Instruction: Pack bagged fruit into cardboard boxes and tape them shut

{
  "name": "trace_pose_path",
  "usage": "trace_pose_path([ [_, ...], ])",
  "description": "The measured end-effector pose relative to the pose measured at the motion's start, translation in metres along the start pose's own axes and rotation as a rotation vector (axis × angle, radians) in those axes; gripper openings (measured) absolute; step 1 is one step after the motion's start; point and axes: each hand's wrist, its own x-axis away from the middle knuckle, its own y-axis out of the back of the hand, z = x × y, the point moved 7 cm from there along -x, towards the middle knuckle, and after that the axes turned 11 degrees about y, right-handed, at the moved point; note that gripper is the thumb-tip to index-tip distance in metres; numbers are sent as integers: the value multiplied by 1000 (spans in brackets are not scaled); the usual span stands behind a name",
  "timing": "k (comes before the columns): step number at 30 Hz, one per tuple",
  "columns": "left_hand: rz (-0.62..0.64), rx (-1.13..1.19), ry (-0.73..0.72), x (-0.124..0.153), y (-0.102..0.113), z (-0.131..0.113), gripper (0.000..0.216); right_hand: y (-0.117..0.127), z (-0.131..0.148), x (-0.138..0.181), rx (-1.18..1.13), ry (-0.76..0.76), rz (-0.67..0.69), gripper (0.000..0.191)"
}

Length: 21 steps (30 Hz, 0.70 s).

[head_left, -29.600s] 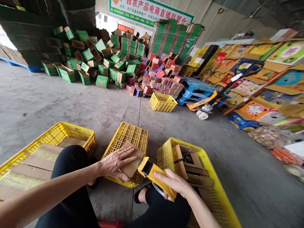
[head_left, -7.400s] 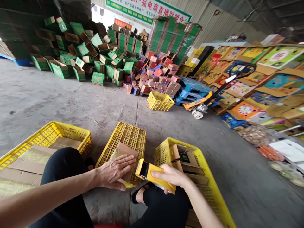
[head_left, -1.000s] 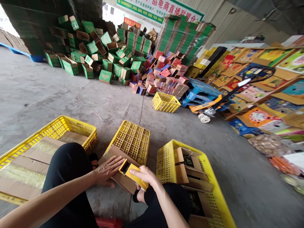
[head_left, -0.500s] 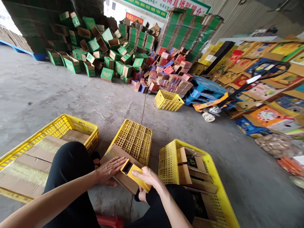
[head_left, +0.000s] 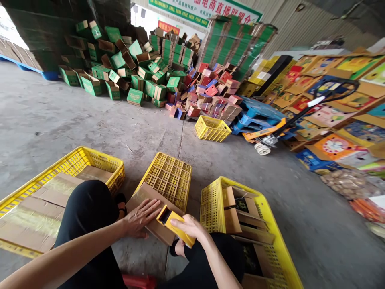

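My left hand [head_left: 140,216] lies flat, fingers spread, on a brown cardboard box [head_left: 144,196] that rests on an upturned yellow crate [head_left: 168,178]. My right hand [head_left: 190,226] grips a yellow tape dispenser [head_left: 173,222], whose front end sits against the near part of the box. Both hands are close together, just in front of my knees in black trousers.
A yellow crate [head_left: 99,160] at the left holds taped brown boxes. Another yellow crate [head_left: 210,200] at the right holds open brown boxes. Farther off lie a small yellow basket [head_left: 212,128], heaps of green boxes [head_left: 120,72] and red boxes [head_left: 213,92], a pallet jack [head_left: 267,138] and stacked printed cartons [head_left: 337,104].
The tape dispenser in my right hand has slid slightly toward me and to the right along the box over the last second. My left hand stays pressed on the box.
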Motion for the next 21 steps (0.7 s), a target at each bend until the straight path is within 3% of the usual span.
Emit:
trace_pose_path([
  [5,-19,3,-48,-1,-4,-19,132,1,-1,2,35,-41,10,43],
  [21,-6,56,-19,-4,4,-15,121,5,-4,13,37,-58,7,42],
])
